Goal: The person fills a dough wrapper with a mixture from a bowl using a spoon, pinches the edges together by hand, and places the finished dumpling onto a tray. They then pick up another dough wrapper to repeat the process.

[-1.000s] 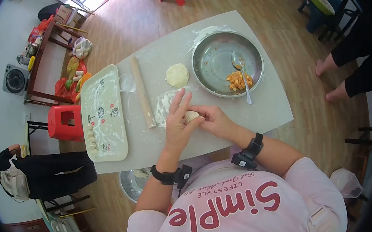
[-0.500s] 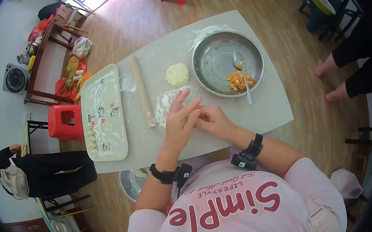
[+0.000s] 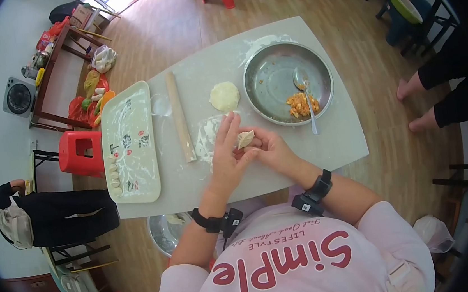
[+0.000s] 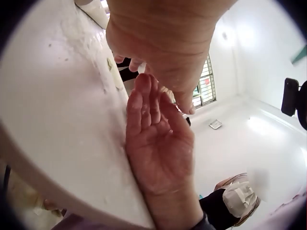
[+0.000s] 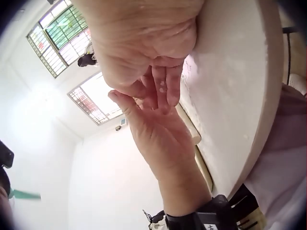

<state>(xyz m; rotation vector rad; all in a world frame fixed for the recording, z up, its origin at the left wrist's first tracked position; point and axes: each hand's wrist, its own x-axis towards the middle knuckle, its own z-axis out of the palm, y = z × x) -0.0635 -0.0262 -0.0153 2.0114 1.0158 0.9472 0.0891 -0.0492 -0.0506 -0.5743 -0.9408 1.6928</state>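
Over the near side of the table (image 3: 340, 136) both hands meet around a small pale dumpling (image 3: 246, 139). It has a pleated, pointed edge and sits against the curled fingers of the right hand (image 3: 272, 148). On its other side is the left hand (image 3: 226, 155), whose fingers are straight, with its thumb reaching toward the right hand. The wrist views show the left palm (image 5: 165, 136) and right palm (image 4: 160, 148) facing each other; the dumpling is mostly hidden there. Just beyond the hands lie a flat round of dough (image 3: 224, 97) and a patch of flour (image 3: 205, 137).
At the right stands a steel bowl (image 3: 266, 95) with orange filling (image 3: 301, 104) and a spoon (image 3: 310, 110). A rolling pin (image 3: 179, 114) lies left of the dough. Farther left is a tray (image 3: 125, 114) with several dumplings (image 3: 114, 176). Another steel bowl (image 3: 161, 237) is below the table edge.
The dumpling was between the left thumb and the right fingers, then was hidden behind the hands. Now it shows by the right fingers, and the left fingers have drawn closer together.
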